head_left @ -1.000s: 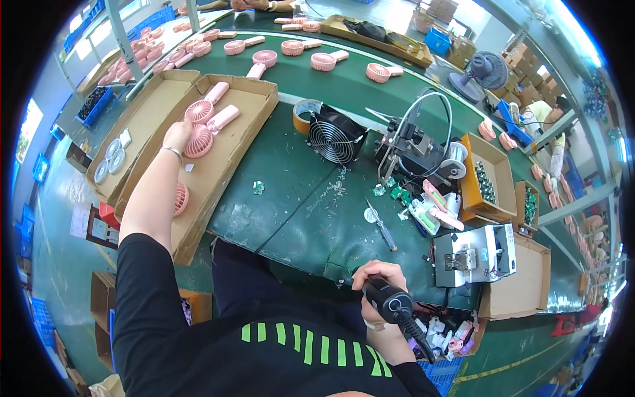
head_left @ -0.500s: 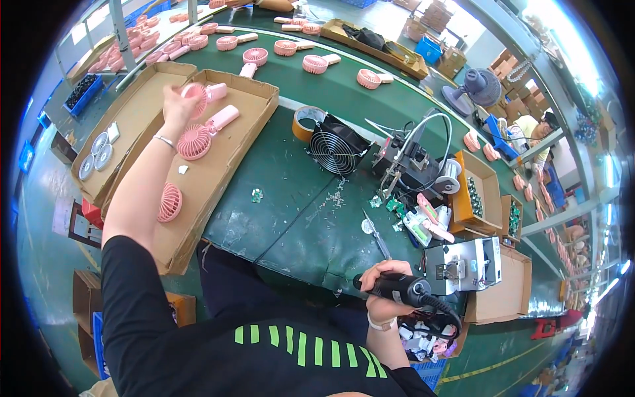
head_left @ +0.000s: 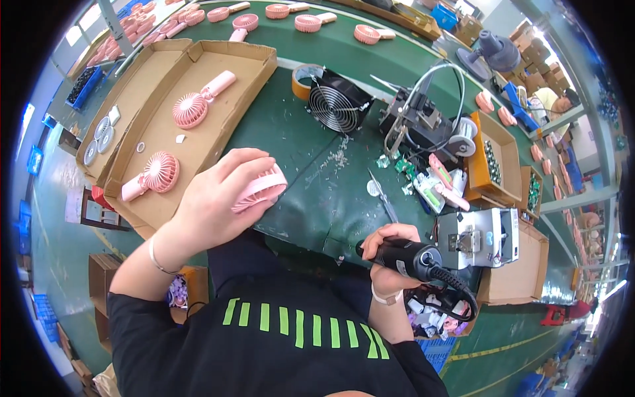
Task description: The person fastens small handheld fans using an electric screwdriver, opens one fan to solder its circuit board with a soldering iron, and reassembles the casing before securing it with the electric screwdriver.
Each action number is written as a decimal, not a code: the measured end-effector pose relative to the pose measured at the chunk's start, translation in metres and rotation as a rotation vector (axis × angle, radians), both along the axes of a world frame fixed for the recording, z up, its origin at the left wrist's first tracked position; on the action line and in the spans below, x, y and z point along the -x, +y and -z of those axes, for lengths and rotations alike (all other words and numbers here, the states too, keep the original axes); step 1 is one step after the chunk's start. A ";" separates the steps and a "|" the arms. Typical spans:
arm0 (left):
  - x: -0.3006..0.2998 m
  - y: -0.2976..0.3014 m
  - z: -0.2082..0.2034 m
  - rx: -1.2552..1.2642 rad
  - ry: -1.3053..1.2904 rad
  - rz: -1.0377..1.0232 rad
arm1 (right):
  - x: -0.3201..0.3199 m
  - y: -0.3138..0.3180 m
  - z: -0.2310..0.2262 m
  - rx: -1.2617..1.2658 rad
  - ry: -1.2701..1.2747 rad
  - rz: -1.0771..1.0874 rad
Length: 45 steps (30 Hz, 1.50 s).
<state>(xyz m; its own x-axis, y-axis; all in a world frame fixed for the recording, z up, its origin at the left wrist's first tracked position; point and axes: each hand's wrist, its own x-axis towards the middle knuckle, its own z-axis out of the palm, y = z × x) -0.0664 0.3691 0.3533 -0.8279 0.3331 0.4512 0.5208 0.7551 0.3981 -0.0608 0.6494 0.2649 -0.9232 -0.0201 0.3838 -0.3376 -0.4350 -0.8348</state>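
Green matting covers the long worktop (head_left: 317, 192), which runs from seven o'clock up to two o'clock in the head view, with shelves and blue crates blurred beyond it.

At nine o'clock of centre the left hand (head_left: 221, 198) is closed over a pink fan (head_left: 261, 190), fingers wrapped across its round head, holding it just above the near edge of the worktop. A second ago that hand was far out at ten o'clock, reaching into the cardboard tray (head_left: 198, 106); half a second ago it was lifting a fan clear. So one fan has come out of the tray and now sits in front of the person. Two more fans (head_left: 198, 102) and (head_left: 152, 175) lie in the tray.

At five o'clock the right hand (head_left: 387, 255) is clamped round a black power tool (head_left: 403, 257), its coiled cable trailing toward four o'clock. It has barely shifted over the second, waiting near the worktop edge.

A black cooling fan (head_left: 337, 102) stands at twelve o'clock, a tape roll (head_left: 305, 78) just beside it, and a small metal machine (head_left: 479, 237) at three o'clock.
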 end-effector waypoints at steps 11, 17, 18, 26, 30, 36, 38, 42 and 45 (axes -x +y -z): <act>0.011 0.029 0.133 -0.901 -0.517 -0.099 | -0.010 -0.001 0.000 -0.127 0.071 0.031; -0.001 0.058 0.096 -1.353 -0.580 0.126 | -0.006 0.000 0.001 0.043 -0.042 0.026; -0.003 0.060 0.094 -1.355 -0.583 0.130 | -0.004 0.003 0.004 -0.082 -0.061 0.064; -0.025 0.071 0.080 -1.334 -0.618 0.174 | -0.006 -0.001 0.002 -0.125 -0.047 0.069; -0.030 0.072 0.081 -1.388 -0.660 0.212 | -0.007 -0.004 0.001 -0.185 -0.077 0.085; -0.033 0.081 0.083 -1.509 -0.816 0.234 | -0.006 -0.008 -0.006 -0.186 -0.043 0.099; -0.033 0.086 0.091 -1.485 -0.786 0.137 | -0.008 -0.010 -0.011 -0.213 -0.050 0.126; -0.031 0.087 0.093 -1.541 -1.031 0.035 | -0.007 -0.001 -0.009 -0.189 0.021 0.123; -0.040 0.090 0.109 -1.816 -1.199 0.253 | -0.009 -0.003 -0.027 -0.020 0.219 0.078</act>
<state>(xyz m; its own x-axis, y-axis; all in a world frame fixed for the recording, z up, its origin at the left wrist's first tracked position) -0.0268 0.4594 0.2445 -0.8952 0.3766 -0.2385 -0.4453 -0.7324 0.5151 -0.0516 0.6460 0.2920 -0.8171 0.0381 0.5753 -0.5433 -0.3848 -0.7462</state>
